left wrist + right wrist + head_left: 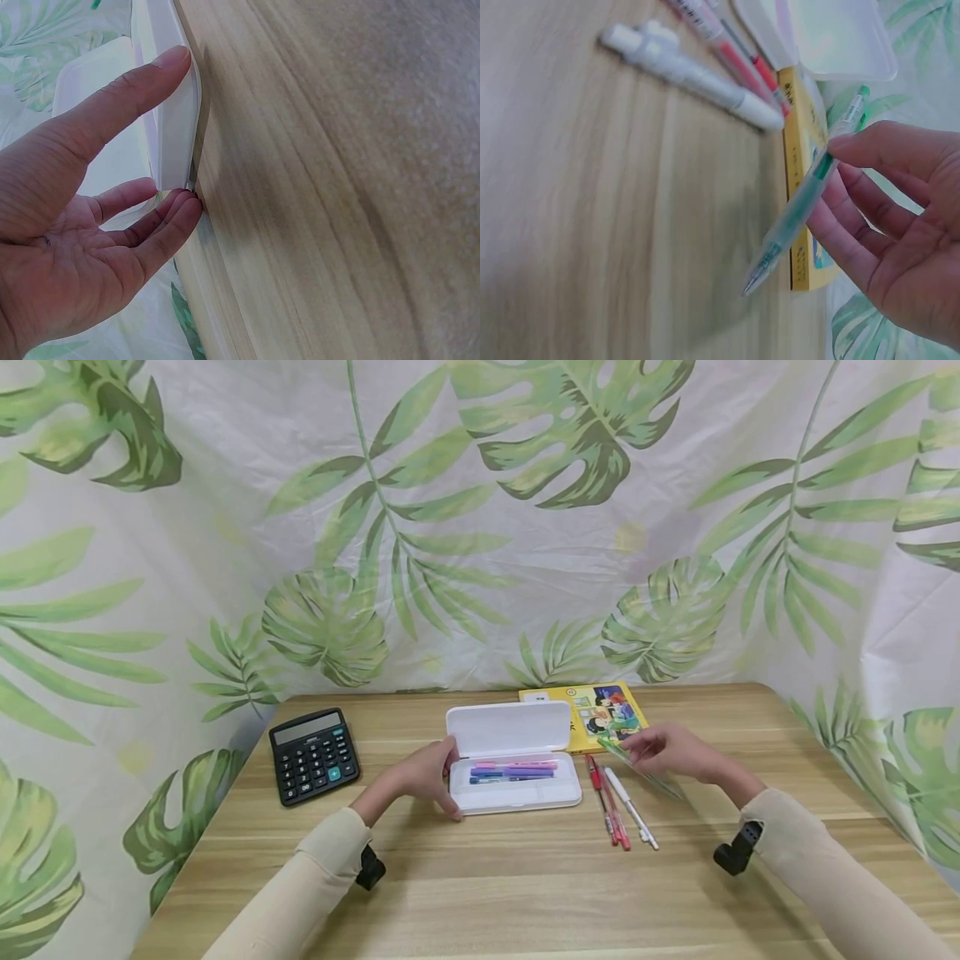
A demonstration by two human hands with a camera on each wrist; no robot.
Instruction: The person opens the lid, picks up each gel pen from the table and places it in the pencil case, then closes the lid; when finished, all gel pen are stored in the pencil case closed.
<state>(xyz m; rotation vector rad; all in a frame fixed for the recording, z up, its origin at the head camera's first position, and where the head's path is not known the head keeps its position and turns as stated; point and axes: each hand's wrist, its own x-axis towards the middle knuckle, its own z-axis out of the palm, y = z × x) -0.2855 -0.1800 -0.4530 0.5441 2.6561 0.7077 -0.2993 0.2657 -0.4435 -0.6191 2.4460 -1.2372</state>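
Left hand [426, 777] grips open white pencil case [510, 797], right hand [667, 753] pinches green pen [801, 202] right of case, wooden table [525, 893] beneath, leaf-print cloth [465, 652] behind, coloured pens [529, 772] inside.

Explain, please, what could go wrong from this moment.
The slim translucent green pen, pinched by the right hand toward one end, might tilt or slip. The slim white pen and slim red pens lie loose nearby and could roll if brushed. The open white rectangular pencil case could shift, as the left hand grips only one end.
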